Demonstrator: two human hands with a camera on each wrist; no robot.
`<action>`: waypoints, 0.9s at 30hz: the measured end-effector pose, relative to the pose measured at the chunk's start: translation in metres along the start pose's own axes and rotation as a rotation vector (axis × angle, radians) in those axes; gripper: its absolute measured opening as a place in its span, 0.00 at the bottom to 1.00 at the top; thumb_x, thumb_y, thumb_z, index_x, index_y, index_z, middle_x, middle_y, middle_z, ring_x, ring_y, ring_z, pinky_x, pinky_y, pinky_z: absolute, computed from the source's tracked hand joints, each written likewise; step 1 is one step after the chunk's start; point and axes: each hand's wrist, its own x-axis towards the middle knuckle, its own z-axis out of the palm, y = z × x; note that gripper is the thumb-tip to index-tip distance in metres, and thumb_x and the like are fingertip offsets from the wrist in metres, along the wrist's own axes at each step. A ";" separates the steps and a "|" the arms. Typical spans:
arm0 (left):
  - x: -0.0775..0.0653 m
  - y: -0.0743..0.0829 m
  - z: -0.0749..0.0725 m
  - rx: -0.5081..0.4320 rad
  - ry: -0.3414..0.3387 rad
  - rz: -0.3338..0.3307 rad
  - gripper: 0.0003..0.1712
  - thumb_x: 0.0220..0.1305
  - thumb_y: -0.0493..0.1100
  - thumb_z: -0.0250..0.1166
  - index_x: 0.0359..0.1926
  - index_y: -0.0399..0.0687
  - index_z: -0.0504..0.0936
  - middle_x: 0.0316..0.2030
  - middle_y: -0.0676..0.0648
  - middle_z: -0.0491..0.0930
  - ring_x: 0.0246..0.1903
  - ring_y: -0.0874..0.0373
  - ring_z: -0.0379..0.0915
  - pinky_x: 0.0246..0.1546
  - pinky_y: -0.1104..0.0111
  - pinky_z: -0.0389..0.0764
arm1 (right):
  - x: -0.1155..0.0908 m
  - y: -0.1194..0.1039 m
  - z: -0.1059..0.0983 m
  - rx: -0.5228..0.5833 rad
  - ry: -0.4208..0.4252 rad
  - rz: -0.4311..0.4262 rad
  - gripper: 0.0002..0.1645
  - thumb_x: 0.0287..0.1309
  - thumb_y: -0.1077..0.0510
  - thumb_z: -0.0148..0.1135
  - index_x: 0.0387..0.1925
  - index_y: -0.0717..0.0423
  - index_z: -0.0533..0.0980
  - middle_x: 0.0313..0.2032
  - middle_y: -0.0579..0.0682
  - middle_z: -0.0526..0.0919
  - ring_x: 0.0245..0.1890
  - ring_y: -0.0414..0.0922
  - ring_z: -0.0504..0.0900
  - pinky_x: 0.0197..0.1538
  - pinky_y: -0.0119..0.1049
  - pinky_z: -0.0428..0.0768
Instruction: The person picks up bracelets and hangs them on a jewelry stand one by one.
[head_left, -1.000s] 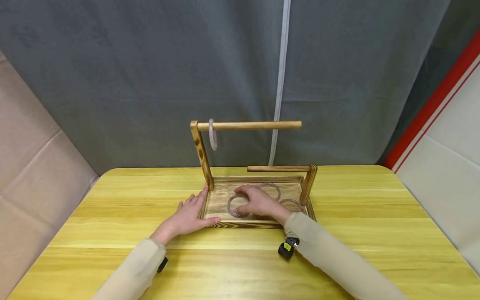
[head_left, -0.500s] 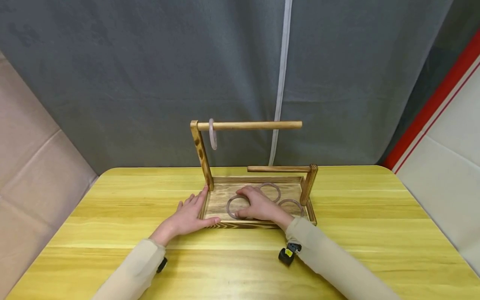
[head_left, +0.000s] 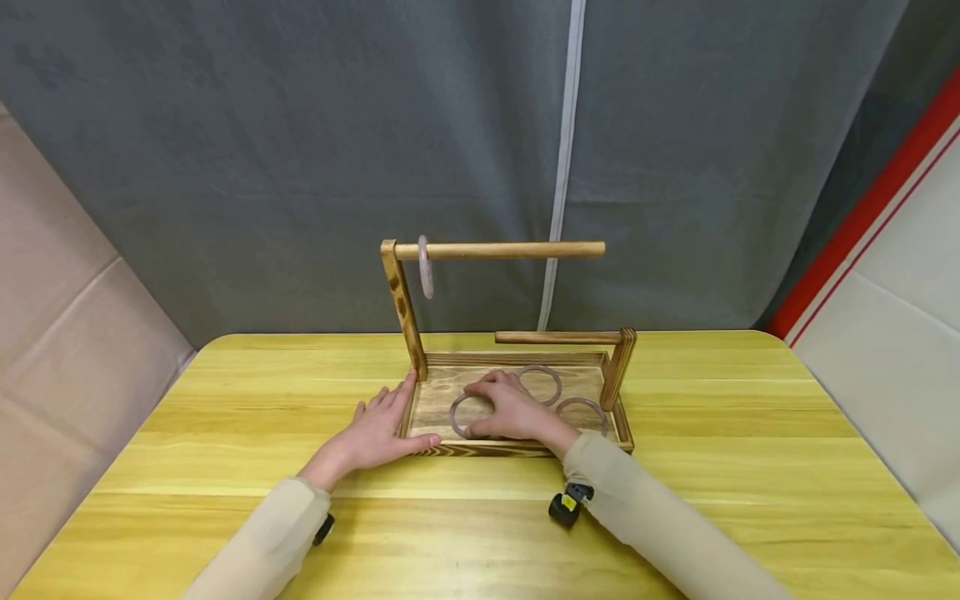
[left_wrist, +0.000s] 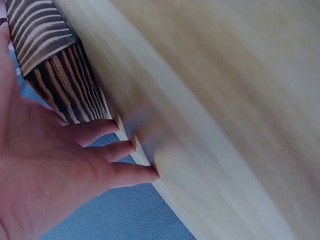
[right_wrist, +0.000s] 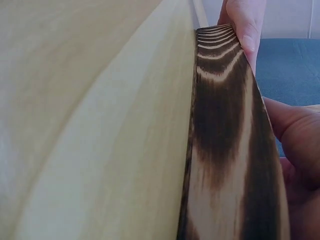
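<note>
A wooden stand with a shallow tray [head_left: 517, 359] sits on the table. Inside the tray my right hand [head_left: 517, 412] grips a pale mauve bangle [head_left: 453, 412], thumb at its near side and fingers at its far side; the palm hides part of the ring. Two more bangles lie to the right, one farther back [head_left: 558, 386] and one nearer [head_left: 581, 401]. Fingers spread, my left hand [head_left: 375, 437] rests against the tray's left end, thumb at the front corner. In the right wrist view the tray's front wall [right_wrist: 225, 140] hides the held bangle.
Another bangle [head_left: 426, 279] hangs near the post on the stand's long upper bar [head_left: 517, 251]. A shorter, lower bar [head_left: 555, 337] reaches left from the right post [head_left: 617, 367]. Behind the wooden table [head_left: 247, 400] hangs a grey curtain [head_left: 300, 167].
My right hand and the bangle under it have shifted slightly left within the tray. The left hand and the other bangles stay where they were.
</note>
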 end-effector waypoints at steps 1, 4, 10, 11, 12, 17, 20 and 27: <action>0.000 0.000 0.000 0.000 0.000 0.000 0.62 0.60 0.71 0.58 0.76 0.43 0.33 0.73 0.36 0.45 0.70 0.32 0.37 0.62 0.33 0.39 | 0.000 0.000 0.000 -0.002 0.000 0.001 0.38 0.48 0.49 0.73 0.61 0.56 0.74 0.57 0.59 0.71 0.58 0.55 0.66 0.59 0.53 0.67; 0.000 0.000 0.000 0.003 0.001 0.001 0.62 0.60 0.71 0.58 0.76 0.43 0.34 0.73 0.36 0.45 0.70 0.32 0.38 0.62 0.33 0.40 | 0.000 0.001 0.002 -0.009 0.006 -0.012 0.37 0.47 0.49 0.73 0.61 0.54 0.75 0.56 0.59 0.71 0.57 0.55 0.66 0.58 0.53 0.67; 0.000 0.001 0.000 0.003 0.001 0.003 0.62 0.60 0.71 0.58 0.76 0.42 0.34 0.73 0.36 0.46 0.70 0.32 0.38 0.62 0.33 0.40 | 0.001 0.001 0.005 -0.025 0.022 -0.027 0.36 0.46 0.50 0.74 0.60 0.52 0.76 0.54 0.58 0.72 0.55 0.55 0.66 0.57 0.53 0.67; 0.000 0.001 0.000 0.003 0.002 0.002 0.62 0.60 0.71 0.58 0.76 0.43 0.34 0.73 0.36 0.46 0.70 0.32 0.38 0.62 0.33 0.39 | 0.002 0.001 0.005 -0.026 0.025 -0.027 0.36 0.46 0.50 0.75 0.60 0.52 0.76 0.54 0.58 0.71 0.55 0.55 0.66 0.57 0.53 0.67; 0.000 0.001 0.000 0.002 0.001 0.001 0.62 0.60 0.71 0.58 0.76 0.43 0.34 0.73 0.36 0.46 0.70 0.32 0.37 0.62 0.33 0.39 | 0.002 0.001 0.006 -0.029 0.027 -0.026 0.36 0.46 0.50 0.75 0.59 0.52 0.76 0.54 0.58 0.71 0.55 0.55 0.66 0.57 0.53 0.67; -0.001 0.001 0.000 0.000 -0.003 0.000 0.62 0.60 0.71 0.58 0.76 0.43 0.33 0.73 0.37 0.45 0.70 0.32 0.37 0.62 0.33 0.39 | 0.002 -0.001 0.008 -0.047 0.036 -0.020 0.37 0.45 0.50 0.77 0.59 0.50 0.77 0.53 0.57 0.71 0.53 0.55 0.67 0.56 0.53 0.67; 0.000 0.001 0.000 0.002 -0.002 0.001 0.62 0.60 0.70 0.58 0.76 0.42 0.33 0.73 0.37 0.45 0.70 0.32 0.37 0.62 0.33 0.39 | 0.002 -0.001 0.009 -0.059 0.046 -0.018 0.37 0.44 0.50 0.78 0.59 0.49 0.77 0.53 0.57 0.71 0.52 0.55 0.67 0.55 0.53 0.67; 0.000 0.001 0.001 0.002 0.002 0.009 0.62 0.60 0.69 0.59 0.76 0.41 0.34 0.73 0.36 0.45 0.69 0.30 0.38 0.61 0.32 0.40 | 0.004 0.001 0.011 -0.070 0.039 -0.046 0.38 0.45 0.50 0.78 0.60 0.50 0.76 0.52 0.56 0.72 0.52 0.54 0.69 0.54 0.53 0.68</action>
